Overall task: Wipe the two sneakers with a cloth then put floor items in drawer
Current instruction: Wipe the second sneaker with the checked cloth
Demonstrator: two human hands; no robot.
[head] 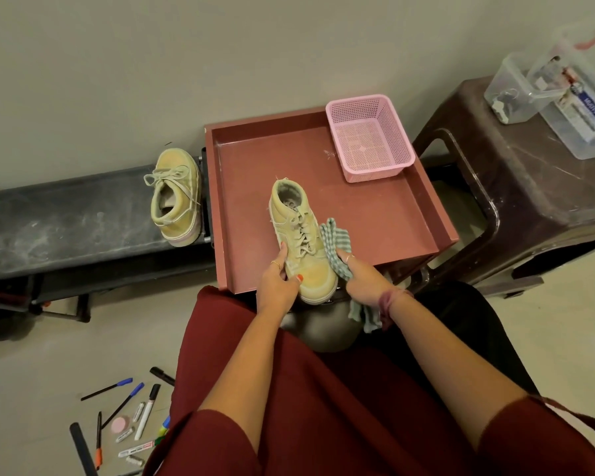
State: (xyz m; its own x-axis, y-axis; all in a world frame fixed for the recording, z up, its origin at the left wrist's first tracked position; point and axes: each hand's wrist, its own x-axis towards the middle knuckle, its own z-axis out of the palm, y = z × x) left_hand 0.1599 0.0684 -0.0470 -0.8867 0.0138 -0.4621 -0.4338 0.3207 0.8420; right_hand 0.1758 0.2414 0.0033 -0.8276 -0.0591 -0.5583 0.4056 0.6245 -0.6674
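While the left hand [278, 280] grips the toe end of the tan sneaker [301, 240], thumb over the toe cap and fingers curled along its far side, the right hand [359, 278] holds a bunched green checked cloth [337, 243] against the shoe's other flank, fingers closed round the fabric and a tail of it hanging below the wrist. That sneaker sits between the two hands, heel pointing away from them, over the near edge of the open red-brown drawer [392, 214].

To do this wipe well, I would judge the left hand should keep the shoe steady while the cloth travels in long strokes from toe to heel along the side panel and the sole edge, then turn the shoe so the hidden side gets the same. A fresh fold of cloth for each pass would avoid smearing dirt back on, and the laces are best worked around, not snagged.

Beyond the left hand, the second sneaker [176, 197] lies on its side on a dusty black worktop [66, 221]. A pink mesh basket [370, 139] stands in the drawer's far corner, beyond the right hand. Behind and below the left hand, pens and markers [128, 417] lie scattered on the floor [49, 372], still to be put away.
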